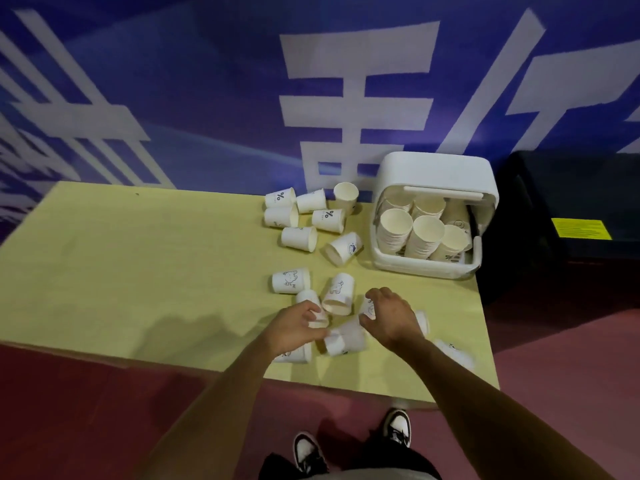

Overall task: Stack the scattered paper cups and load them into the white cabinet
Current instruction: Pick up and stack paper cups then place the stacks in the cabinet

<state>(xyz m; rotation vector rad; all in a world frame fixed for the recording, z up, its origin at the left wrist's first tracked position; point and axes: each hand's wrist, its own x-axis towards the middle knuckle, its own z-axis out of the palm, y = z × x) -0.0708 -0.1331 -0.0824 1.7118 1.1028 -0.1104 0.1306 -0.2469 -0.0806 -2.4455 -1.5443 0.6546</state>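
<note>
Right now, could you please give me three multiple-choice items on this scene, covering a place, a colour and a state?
1. Where does the white cabinet stand? A. far right corner of the table B. floor C. table's left edge
2. What colour is the table top? A. red B. yellow C. white
3. The cabinet is: A. shut B. open, empty C. open, holding stacked cups
Answers: 1 A, it sits far right on the top; 2 B, pale yellow top; 3 C, stacks show inside its open front.
</note>
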